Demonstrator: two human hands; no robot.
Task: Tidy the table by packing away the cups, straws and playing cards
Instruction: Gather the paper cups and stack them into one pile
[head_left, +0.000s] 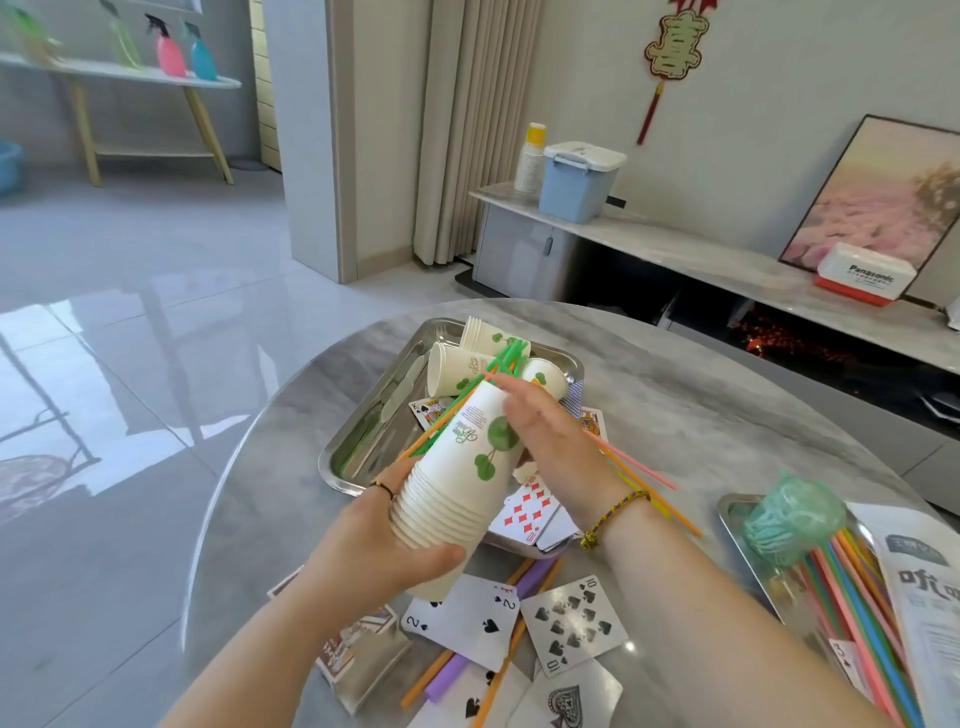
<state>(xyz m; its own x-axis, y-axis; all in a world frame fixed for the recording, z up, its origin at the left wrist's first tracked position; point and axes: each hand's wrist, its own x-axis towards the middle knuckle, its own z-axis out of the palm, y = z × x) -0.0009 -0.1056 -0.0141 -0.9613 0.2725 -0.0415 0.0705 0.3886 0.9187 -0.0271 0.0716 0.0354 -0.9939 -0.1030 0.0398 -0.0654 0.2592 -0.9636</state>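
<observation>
My left hand (379, 540) grips a nested stack of white paper cups (457, 478) with green leaf prints, held tilted above the table. My right hand (550, 441) rests against the stack's upper end, fingers around its top. A steel tray (358, 452) behind holds three more cups (457, 366) lying on their sides, green and orange straws (498, 358) and some playing cards. Loose playing cards (571, 621) and straws (519, 639) lie on the table near me. Thin pink and yellow straws (639, 475) stick out from under my right wrist.
A second tray (732, 512) at the right holds a bundle of coloured straws (857, 597) and a green bag (795, 514). A printed paper (924, 587) lies beside it. A card box (363, 660) sits near the round marble table's front edge. A sideboard stands behind.
</observation>
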